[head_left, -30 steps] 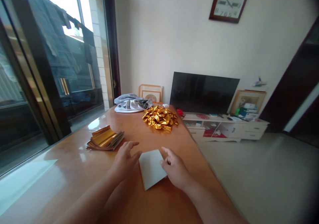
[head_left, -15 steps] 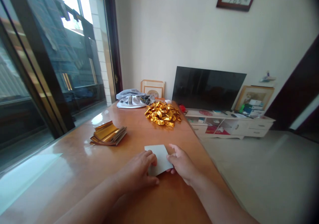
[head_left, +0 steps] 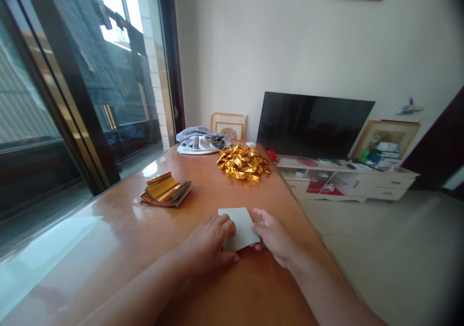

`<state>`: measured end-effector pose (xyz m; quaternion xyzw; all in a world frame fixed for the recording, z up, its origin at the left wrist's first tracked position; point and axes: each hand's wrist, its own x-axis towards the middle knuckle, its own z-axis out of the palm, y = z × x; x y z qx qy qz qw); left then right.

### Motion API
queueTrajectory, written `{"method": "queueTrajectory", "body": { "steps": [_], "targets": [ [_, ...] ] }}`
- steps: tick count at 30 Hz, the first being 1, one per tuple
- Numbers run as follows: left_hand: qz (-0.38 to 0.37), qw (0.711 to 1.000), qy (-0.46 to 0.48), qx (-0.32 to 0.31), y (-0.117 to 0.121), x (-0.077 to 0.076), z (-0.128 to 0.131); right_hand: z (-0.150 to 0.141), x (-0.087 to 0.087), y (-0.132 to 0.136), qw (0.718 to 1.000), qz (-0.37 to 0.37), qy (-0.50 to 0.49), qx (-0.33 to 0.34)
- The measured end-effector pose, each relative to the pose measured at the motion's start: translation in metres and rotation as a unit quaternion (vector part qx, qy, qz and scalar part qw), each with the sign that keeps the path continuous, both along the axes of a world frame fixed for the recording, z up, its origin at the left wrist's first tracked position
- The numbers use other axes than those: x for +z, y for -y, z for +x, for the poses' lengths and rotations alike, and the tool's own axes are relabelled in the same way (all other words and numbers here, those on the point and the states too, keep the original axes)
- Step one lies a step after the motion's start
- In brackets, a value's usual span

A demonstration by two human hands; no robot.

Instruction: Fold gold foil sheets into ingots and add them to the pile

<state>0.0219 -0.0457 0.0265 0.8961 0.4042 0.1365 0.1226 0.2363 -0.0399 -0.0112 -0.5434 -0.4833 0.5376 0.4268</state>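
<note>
There's your white card (head_left: pixel 241 227) on the wooden table (head_left: pixel 108 239), squarish, no clear long axis, sitting right between your hands. Your left hand (head_left: pixel 208 246) curls over its left edge, your right hand (head_left: pixel 273 234) half-open against its right edge; can't tell if either's gripping.

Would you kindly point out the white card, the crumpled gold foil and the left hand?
white card (head_left: pixel 242 225): head view, its bare middle.
crumpled gold foil (head_left: pixel 242 163): head view, heap's centre.
left hand (head_left: pixel 208 246): head view, back of the hand.

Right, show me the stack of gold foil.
The gold foil stack lies on the wooden table in the head view, beyond and left of the left hand.
</note>
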Motion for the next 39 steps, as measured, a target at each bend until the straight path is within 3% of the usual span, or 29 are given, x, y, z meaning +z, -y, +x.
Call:
{"method": "queueTrajectory", "body": {
  "steps": [8,14,19,24,28,33,39],
  "targets": [
    [0.056,0.998,-0.027,-0.017,0.004,0.012,0.003,0.001,0.002,0.0,0.999,0.008,-0.014,0.032],
    [0.039,0.997,-0.034,-0.048,0.002,0.011,0.004,0.006,0.001,-0.002,0.992,0.046,0.112,0.019],
    [0.005,0.999,-0.016,-0.051,-0.003,0.003,0.003,0.016,0.006,-0.001,0.937,0.19,0.292,0.001],
    [-0.007,0.999,0.004,-0.043,-0.006,-0.004,0.002,0.017,0.024,0.013,0.899,0.234,0.349,0.12],
    [-0.038,0.998,0.03,-0.026,-0.007,-0.006,0.002,0.019,0.026,0.016,0.88,0.245,0.369,0.173],
    [-0.093,0.994,0.063,0.012,-0.008,-0.005,0.001,0.023,0.014,0.004,0.884,0.236,0.372,0.158],
    [-0.107,0.989,0.075,0.074,-0.013,-0.009,-0.003,0.021,0.001,-0.003,0.9,0.196,0.375,0.107]
  ]
}}
